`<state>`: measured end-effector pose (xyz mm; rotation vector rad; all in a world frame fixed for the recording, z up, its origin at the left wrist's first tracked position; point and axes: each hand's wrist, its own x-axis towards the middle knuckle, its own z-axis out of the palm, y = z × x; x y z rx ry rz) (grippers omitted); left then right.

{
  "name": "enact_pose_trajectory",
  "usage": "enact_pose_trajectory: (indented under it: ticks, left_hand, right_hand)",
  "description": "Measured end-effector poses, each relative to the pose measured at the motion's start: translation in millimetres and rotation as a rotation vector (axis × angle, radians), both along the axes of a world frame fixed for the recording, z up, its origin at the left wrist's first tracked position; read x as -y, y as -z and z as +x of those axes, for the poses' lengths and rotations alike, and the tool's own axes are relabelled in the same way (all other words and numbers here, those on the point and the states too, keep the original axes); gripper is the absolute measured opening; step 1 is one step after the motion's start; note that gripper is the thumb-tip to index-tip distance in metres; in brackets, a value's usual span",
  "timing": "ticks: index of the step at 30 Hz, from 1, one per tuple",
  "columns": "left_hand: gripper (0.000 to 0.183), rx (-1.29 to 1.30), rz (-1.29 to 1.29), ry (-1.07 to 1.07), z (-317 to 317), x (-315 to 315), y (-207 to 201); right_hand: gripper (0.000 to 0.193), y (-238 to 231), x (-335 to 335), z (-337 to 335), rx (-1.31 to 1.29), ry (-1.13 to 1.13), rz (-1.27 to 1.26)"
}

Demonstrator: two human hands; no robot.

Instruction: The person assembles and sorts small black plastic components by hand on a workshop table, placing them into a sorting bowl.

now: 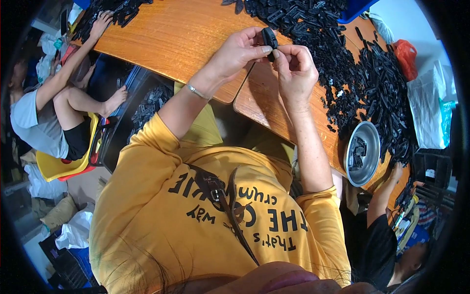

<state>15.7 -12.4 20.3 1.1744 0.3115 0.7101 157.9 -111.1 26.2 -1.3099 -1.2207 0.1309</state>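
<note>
My left hand [238, 50], with a thin bracelet on the wrist, and my right hand [295, 68] meet above the wooden table [176, 34]. Between their fingertips they pinch one small black plastic part [268, 40], held upright. The left thumb and fingers grip its side, and the right thumb and forefinger press on its lower end. A large heap of similar black plastic parts [352, 63] lies on the table just beyond and to the right of my hands.
A round metal bowl [363, 153] with a few black parts sits at the table's right edge, with another person's hand [394, 173] beside it. At left a seated person reaches a hand [101, 22] to another pile. A red bag [406, 56] and white bags [431, 105] lie far right.
</note>
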Motion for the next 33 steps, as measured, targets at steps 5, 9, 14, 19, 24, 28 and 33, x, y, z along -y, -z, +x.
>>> enact_pose_trajectory:
  ticks: [5,9,14,19,24,28,33]
  left_hand:
    - [0.041,0.047,-0.005,0.000,-0.8,2.3,0.2]
    - [0.041,0.042,0.015,-0.005,0.4,7.5,-2.3]
    - [0.033,-0.084,0.161,-0.068,-7.8,14.6,-4.4]
    - [0.025,-0.230,0.240,-0.103,-24.4,21.9,-4.8]
    - [0.029,-0.602,0.079,0.019,-98.6,3.6,-20.4]
    - [0.033,-0.996,0.564,0.045,-208.8,-20.9,-46.0]
    - [0.035,-0.998,0.843,-0.224,-174.6,-53.4,-37.2]
  right_hand:
    - [0.013,-9.8,1.0,-2.9,0.096,0.024,0.052]
    - [0.013,-8.6,6.0,1.4,0.164,0.000,0.020]
    - [0.027,3.8,7.2,-6.5,0.074,-0.007,-0.177]
    - [0.031,29.3,8.6,-22.5,0.003,-0.062,-0.269]
    - [0.032,20.2,12.7,-31.7,0.004,-0.355,-0.528]
    - [0.022,28.5,12.7,35.4,0.341,-0.050,-0.416]
    - [0.020,20.2,-1.2,68.3,0.676,0.277,-0.591]
